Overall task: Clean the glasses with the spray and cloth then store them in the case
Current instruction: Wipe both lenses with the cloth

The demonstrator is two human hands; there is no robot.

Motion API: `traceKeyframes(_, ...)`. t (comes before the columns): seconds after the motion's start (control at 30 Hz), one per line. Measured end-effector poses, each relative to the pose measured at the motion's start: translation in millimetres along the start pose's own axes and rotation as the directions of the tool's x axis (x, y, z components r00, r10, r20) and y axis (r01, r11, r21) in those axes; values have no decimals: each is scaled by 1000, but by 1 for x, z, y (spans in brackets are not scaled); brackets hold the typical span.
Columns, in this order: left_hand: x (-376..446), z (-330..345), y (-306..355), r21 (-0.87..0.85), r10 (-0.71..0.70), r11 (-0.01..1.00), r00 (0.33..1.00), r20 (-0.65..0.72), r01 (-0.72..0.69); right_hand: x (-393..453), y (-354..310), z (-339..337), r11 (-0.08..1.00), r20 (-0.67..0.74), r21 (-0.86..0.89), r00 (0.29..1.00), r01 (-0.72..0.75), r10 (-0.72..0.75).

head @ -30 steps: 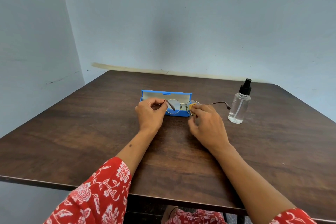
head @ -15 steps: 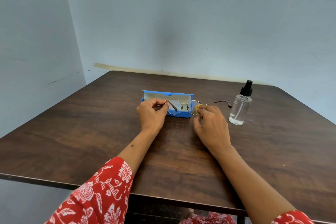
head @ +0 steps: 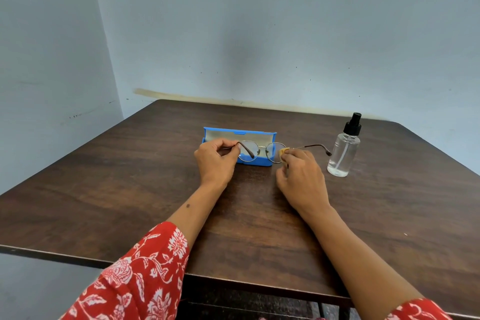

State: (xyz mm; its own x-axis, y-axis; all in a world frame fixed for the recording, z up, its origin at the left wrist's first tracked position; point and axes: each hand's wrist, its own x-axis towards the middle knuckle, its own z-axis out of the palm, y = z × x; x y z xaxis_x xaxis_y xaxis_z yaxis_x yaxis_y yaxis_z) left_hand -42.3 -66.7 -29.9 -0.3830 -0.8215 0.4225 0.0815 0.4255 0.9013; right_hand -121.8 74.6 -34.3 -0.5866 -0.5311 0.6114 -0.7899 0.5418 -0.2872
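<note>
Right hand (head: 301, 174) slid cloth (head: 283, 151) outward along glasses (head: 259, 150); left hand (head: 214, 161) fingers pinch hinge.

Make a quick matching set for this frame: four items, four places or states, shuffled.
1. glasses
2. case
3. spray bottle
4. cloth

A. upright on the table, untouched
B. pinched in the right hand
C. open, lying behind the hands
D. held up, one temple gripped by the left hand

Pairs: 1-D, 2-C, 3-A, 4-B
</note>
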Motion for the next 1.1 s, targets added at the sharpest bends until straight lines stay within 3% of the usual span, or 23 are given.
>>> traceKeyframes(0.43, -1, -1, 1, -2, -17, 1000, 1000, 7, 17, -1, 0, 1, 999, -72, 22, 997, -27, 28)
traceKeyframes(0.63, 0, 0, 1, -8, -7, 1000, 1000, -10, 7, -3, -4, -1, 995, -26, 53, 996, 86, -85)
traceKeyframes(0.83, 0, 1, 0, -8, -14, 1000, 1000, -3, 14, -2, 0, -1, 1000, -46, 13, 999, -14, 15)
traceKeyframes(1.0, 0, 0, 0, 6, -10, 1000, 1000, -9, 10, -2, -4, 0, 993, -34, 51, 994, 109, -108)
traceKeyframes(1.1, 0, 0, 0, 7, -12, 1000, 1000, -4, 12, -2, 0, 0, 999, -60, 28, 998, 25, -23)
